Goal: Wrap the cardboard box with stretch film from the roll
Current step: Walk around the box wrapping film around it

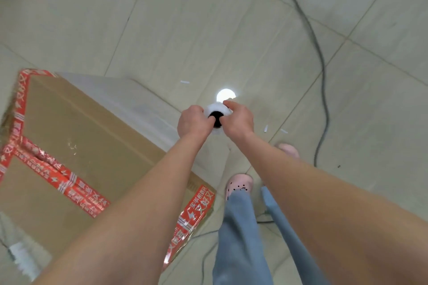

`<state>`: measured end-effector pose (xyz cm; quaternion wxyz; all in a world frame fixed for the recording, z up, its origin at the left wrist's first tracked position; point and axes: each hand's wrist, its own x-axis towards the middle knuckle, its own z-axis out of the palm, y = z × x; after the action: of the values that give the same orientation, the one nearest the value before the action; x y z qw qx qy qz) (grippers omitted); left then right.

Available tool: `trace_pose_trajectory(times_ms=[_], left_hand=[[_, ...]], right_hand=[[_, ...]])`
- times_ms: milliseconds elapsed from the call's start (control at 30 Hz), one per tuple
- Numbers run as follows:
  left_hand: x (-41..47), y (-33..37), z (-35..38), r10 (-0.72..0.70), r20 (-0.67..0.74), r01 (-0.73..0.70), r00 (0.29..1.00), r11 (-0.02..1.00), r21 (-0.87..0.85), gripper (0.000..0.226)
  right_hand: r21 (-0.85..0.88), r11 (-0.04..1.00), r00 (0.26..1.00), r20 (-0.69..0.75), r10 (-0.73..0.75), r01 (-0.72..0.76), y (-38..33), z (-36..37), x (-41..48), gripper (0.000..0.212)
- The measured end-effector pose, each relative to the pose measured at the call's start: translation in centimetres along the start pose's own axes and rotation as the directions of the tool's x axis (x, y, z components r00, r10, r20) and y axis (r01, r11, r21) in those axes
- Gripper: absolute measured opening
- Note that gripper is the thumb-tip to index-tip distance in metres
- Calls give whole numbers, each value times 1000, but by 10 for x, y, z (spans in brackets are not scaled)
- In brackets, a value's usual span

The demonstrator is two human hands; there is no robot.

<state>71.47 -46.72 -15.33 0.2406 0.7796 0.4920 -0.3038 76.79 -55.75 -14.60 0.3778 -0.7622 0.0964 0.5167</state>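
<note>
I grip the roll [217, 111] upright with both hands: left hand [193, 121] and right hand [236, 118] each closed on its top rim, thumbs near the core hole. The cardboard box [76, 136] stands on the floor [208, 18] at my left, film [129, 97] stretched along its far side. I should keep tension even and the roll vertical while walking round the corner.

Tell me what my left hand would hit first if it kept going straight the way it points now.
Likely nothing but the pale tiled floor. The left hand points away from the person, gripping the white stretch film roll; the brown cardboard box lies off to its side. Depth is unclear.
</note>
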Motion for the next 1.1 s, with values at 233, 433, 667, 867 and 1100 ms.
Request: trace_pose_trajectory(times_ms=[233,433,667,867,1100], left_hand=[[-2,8,0,345,-56,-326,937,920,216,38],[16,12,-15,362,-68,-342,930,917,203,19],[33,-2,-30,-113,-112,75,987,950,-302,11],[43,-9,-43,-216,41,210,975,856,-473,26],[60,2,-55,282,-79,-280,956,959,35,30]], right_hand=[[-88,996,999,48,1,3,-1,0,6,48],[-177,984,999,-50,22,-31,-16,-2,16,34],[-160,985,993,-86,-79,64,-50,16,26,33],[-172,985,997,-67,-40,28,-71,27,33,34],[-198,980,999,-14,-32,29,-75,26,37,31]])
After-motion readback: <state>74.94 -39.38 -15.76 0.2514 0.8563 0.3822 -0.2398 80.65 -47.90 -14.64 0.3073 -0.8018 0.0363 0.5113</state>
